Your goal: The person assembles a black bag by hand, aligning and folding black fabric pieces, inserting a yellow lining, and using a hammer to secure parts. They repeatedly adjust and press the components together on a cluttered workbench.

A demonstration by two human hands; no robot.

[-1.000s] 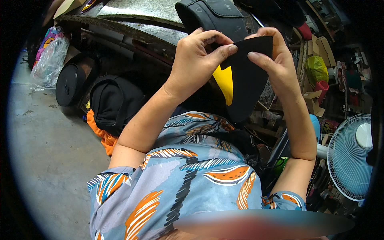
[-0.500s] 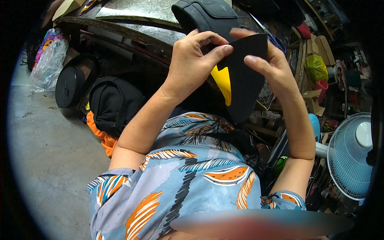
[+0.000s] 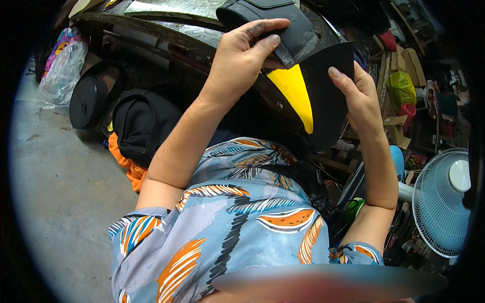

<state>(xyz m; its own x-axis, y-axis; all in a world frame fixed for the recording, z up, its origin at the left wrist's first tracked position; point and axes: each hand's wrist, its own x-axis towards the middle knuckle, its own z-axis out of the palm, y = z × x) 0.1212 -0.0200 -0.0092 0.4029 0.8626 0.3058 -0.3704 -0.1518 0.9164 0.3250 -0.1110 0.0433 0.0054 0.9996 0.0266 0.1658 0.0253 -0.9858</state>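
My right hand (image 3: 356, 96) grips a curved black sheet (image 3: 328, 101) by its right edge, thumb on the near face and fingers mostly behind. Along the sheet's left side shows a bright yellow pointed area (image 3: 295, 93); whether it is the sheet's other face or a separate piece I cannot tell. My left hand (image 3: 247, 50) is just left of the sheet's top, thumb and forefinger apart; its lower fingers are partly hidden. Right by those fingers lies a black stitched, leather-like piece (image 3: 298, 33) with a rough grey edge, on the worn bench (image 3: 166, 25).
A white-blue fan (image 3: 442, 202) stands at the right, near cardboard boxes (image 3: 409, 65) and a yellow-green bag (image 3: 401, 88). On the left are a black bag (image 3: 144, 126) over orange cloth (image 3: 129, 169), a black roll (image 3: 88, 103) and a clear plastic bag (image 3: 65, 73).
The left thumb and forefinger have come away from the sheet and spread apart. The sheet has shifted right with my right hand, and more of the yellow area shows.
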